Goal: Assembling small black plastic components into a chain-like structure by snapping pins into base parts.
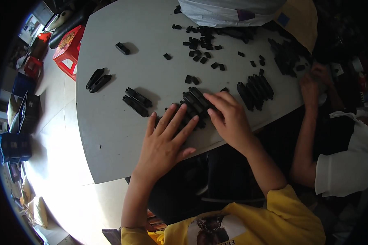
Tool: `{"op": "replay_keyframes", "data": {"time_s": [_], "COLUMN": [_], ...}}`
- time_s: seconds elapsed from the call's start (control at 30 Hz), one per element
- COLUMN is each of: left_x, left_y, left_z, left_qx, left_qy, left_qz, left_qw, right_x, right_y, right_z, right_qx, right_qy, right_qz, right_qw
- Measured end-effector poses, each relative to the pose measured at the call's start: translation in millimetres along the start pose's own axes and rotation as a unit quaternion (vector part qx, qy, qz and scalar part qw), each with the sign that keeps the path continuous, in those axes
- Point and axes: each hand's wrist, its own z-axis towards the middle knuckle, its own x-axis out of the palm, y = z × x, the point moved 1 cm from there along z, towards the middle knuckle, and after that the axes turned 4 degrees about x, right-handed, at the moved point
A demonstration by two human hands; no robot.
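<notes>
Lining-up only partial, by the look of it. At frame centre, side by side beneath the left hand (pixel 161 147) and against the right hand (pixel 235 122): central row (pixel 195 99) of long black pieces, partly covered by fingers, so no count possible. Right of centre, a second row (pixel 255 92) of like pieces, close together, slanted, untouched by either hand.

Outside both rows, on the grey table (pixel 110 143): single piece (pixel 122 48) at upper left, upper pair (pixel 98 81) at left, lower pair (pixel 137 102) just beside the left hand's fingertips. Also unarranged: small black blocks (pixel 198 43), many, scattered over upper centre. Dark heap (pixel 284 57) at upper right, too shadowed to count.

Left hand: palm down, fingers spread wide, tips over the left part of the central row; nothing visibly gripped. Pressing or merely resting: cannot tell.

Right hand: half curled, thumb and forefinger apart, tips at the row's right end. Pinch or light touch: cannot tell.

Far right, well apart from the central row: co-worker's hands (pixel 310 87). Pale bag (pixel 229 14) at top centre.
</notes>
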Motion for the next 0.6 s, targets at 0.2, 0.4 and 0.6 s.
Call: {"op": "replay_keyframes", "data": {"time_s": [0.2,0.4,0.6], "left_x": [4.3,4.6,-4.3], "left_y": [1.0,-2.9,-1.7], "left_z": [0.3,3.6,4.3], "left_qx": [-0.018,-0.012,-0.012], "left_qy": [-0.007,-0.020,0.006], "left_qz": [-0.019,0.005,-0.016], "left_qw": [1.000,1.000,1.000], "right_x": [13.5,10.4,-28.7], "right_y": [-4.1,-7.3,-12.2], "right_z": [-4.0,-8.8,-21.8], "right_qx": [-0.008,-0.041,-0.068], "right_qy": [-0.064,-0.119,-0.218], "right_qz": [0.005,-0.044,-0.060], "right_qw": [0.998,0.991,0.972]}}
